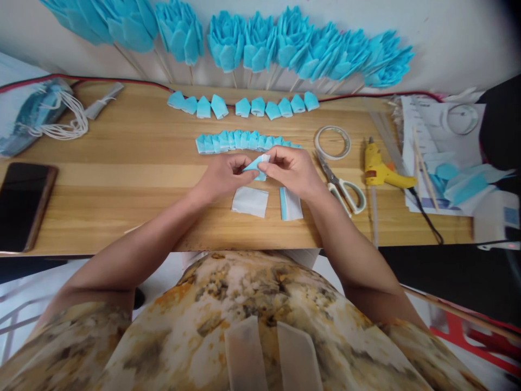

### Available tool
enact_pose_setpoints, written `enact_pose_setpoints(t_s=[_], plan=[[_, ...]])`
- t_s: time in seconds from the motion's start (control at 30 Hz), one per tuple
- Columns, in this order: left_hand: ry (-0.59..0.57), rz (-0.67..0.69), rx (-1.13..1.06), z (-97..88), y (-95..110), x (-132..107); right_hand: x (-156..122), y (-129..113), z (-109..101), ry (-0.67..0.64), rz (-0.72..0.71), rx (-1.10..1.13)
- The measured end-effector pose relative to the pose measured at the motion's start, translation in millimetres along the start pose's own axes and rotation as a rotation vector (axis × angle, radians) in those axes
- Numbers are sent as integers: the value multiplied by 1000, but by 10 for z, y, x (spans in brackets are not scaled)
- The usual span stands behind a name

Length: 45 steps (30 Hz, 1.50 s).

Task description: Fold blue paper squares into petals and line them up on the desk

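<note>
Left hand (225, 176): fingertips pinch the near-left edge of the blue paper piece (257, 165), held just above the wooden table (134, 163).
Right hand (291, 169): closed on the piece's other side.
Slip risk: an uneven pinch could skew the fold.
Nearby: white square (250, 201), folded strip (290, 205) just below; scissors (342, 184), glue gun (380, 171) to the right, a careless elbow could knock them.

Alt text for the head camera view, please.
Both hands, left hand and right hand, pinch a small blue folded piece above a wooden table. Rows of folded blue petals, scissors and a yellow glue gun lie nearby.
</note>
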State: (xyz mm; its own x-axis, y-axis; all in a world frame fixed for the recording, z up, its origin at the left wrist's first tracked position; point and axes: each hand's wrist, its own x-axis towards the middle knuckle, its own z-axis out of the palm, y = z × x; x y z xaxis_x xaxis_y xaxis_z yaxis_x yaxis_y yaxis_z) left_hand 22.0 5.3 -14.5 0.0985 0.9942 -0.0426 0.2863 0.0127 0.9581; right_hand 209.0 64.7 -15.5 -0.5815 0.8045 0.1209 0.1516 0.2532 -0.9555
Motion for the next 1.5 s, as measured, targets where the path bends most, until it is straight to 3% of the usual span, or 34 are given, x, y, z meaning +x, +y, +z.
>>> enact_pose_setpoints(t_s=[0.7,1.17,1.5], plan=[[-30,19,-51,-22,0,15,5,23,15,-6,13,26],[-27,-139,-262,-39,84,0,-41,-72,-21,97,-341,-336],[3,-214,-431,-41,69,24,-3,45,-42,81,-442,-436]])
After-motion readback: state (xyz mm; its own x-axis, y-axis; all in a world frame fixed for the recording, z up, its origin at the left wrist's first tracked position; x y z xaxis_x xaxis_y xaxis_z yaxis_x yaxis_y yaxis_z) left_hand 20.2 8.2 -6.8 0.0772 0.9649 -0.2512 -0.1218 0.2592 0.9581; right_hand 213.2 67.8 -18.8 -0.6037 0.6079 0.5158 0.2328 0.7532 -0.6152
